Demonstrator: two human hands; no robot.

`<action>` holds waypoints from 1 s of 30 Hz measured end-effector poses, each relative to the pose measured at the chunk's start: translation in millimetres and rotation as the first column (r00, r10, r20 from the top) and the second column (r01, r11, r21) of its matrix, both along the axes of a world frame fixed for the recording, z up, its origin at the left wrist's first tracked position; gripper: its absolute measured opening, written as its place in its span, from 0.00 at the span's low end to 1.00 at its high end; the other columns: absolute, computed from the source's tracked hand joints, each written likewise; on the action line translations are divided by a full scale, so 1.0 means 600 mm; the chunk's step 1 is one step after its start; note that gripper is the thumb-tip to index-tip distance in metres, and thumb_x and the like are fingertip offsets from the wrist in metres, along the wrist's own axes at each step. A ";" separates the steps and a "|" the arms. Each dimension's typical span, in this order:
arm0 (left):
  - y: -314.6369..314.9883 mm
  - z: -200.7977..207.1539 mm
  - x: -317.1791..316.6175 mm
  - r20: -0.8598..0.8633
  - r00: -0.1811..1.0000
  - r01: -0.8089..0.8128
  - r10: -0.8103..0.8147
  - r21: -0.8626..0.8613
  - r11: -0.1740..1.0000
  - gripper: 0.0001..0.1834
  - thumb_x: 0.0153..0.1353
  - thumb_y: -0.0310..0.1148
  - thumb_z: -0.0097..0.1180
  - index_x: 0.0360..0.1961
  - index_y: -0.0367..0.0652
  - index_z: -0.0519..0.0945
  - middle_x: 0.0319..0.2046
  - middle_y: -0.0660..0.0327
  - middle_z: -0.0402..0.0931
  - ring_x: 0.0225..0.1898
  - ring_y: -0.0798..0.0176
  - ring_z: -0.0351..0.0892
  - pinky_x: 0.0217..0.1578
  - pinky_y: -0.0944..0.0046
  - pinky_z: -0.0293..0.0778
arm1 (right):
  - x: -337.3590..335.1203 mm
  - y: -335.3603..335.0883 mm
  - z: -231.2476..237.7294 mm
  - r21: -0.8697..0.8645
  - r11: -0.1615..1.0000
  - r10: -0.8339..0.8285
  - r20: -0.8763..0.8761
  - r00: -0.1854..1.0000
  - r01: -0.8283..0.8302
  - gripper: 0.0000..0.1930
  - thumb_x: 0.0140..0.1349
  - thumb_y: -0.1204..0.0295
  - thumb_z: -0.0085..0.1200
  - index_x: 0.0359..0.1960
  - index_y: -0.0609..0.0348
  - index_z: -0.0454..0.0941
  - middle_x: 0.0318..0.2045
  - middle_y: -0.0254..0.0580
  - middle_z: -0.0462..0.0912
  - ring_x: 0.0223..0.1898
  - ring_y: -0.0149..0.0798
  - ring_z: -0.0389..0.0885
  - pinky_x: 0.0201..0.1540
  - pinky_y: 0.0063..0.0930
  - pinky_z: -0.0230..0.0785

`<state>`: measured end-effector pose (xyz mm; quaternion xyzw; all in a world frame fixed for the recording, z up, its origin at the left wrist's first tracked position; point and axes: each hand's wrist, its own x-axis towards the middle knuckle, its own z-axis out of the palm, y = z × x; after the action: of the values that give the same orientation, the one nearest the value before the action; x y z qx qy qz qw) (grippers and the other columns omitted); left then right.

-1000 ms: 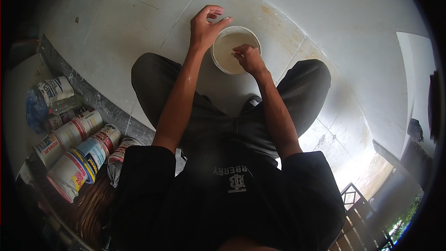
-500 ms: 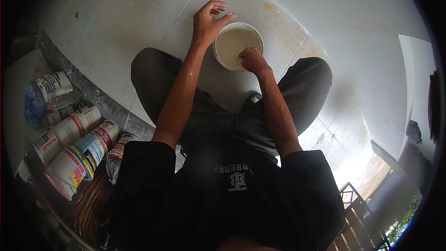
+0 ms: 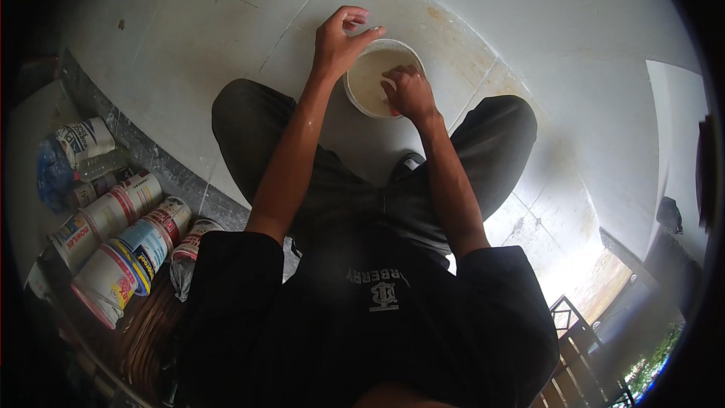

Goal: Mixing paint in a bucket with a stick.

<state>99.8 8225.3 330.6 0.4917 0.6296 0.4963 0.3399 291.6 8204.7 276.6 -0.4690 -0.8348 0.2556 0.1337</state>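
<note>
A round white bucket (image 3: 362, 109) stands on the floor between my knees, with a pale cream mix (image 3: 365, 79) inside. My left hand (image 3: 341, 39) is at its far left rim, with thumb and curled fingers apart and nothing between them. Whether the thumb touches the rim, I cannot tell. Over the right side of the bucket's mouth, my right hand (image 3: 411, 93) has its fingers bent and its thumb apart from them. A small reddish spot shows below that hand, too small to name.
Several paint cans (image 3: 113, 276) lie and stand at the left, beside a blue plastic bag (image 3: 54, 174). A dark stone edge (image 3: 162, 159) runs between them and the pale tiled floor (image 3: 226, 38). A pale wall (image 3: 574, 23) rises at the right. Slatted wood (image 3: 578, 366) shows at the lower right.
My right hand has gone from a closed fist inside the bucket's mouth to parted fingers, and has turned slightly. My left hand has barely moved.
</note>
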 end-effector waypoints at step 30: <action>0.018 -0.041 0.042 0.019 0.966 -0.256 0.258 0.212 0.943 0.67 0.34 0.59 0.73 0.67 0.44 0.42 0.61 0.49 0.46 0.59 0.46 0.54 0.49 0.47 0.66 | 0.002 0.010 0.148 0.507 0.806 -0.226 -0.215 0.950 0.307 0.37 0.41 0.54 0.71 0.54 0.52 0.72 0.52 0.49 0.65 0.53 0.48 0.66 0.57 0.48 0.56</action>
<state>125.1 8236.1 305.9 0.4410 0.6331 0.5987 0.2151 292.9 8210.8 365.2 -0.5062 -0.7864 0.0250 0.3532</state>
